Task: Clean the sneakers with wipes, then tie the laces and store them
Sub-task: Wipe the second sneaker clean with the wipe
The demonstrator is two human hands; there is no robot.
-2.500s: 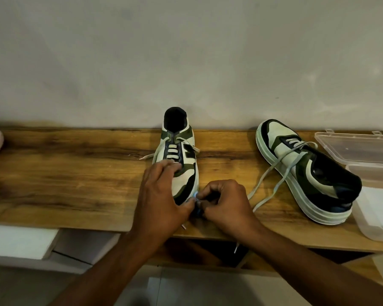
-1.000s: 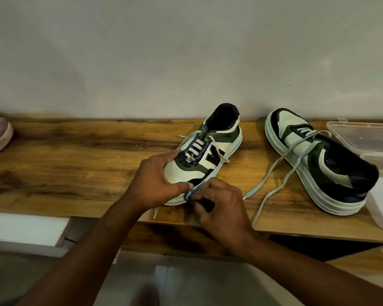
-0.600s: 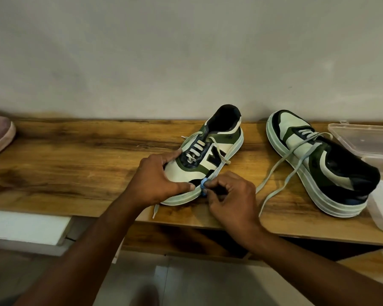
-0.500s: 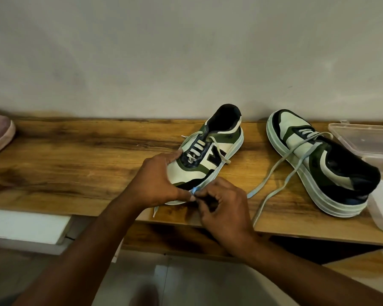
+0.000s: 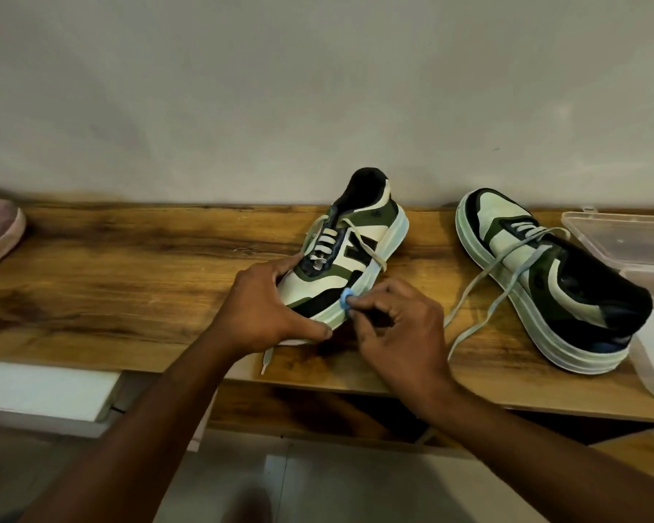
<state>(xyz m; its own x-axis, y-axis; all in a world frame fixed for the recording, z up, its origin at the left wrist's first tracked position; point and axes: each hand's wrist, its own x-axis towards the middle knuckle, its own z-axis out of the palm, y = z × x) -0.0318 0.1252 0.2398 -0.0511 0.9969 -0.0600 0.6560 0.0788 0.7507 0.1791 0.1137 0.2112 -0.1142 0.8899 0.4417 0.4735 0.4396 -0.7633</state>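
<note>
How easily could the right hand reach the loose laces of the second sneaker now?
Probably yes: the right hand pinches a blue wipe, but the loose laces lie just beside it on the wooden shelf, nothing between them.

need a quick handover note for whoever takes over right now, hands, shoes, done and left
Left hand grips the toe of the near sneaker, steadying it on the wooden shelf.
Right hand pinches a small blue wipe against that sneaker's sole edge.
Second sneaker lies to the right, laces loose, beside a clear plastic box.
Done: wiping under way on the first shoe.
Left: finish wiping, clean the second shoe, tie both laces, store them.
</note>
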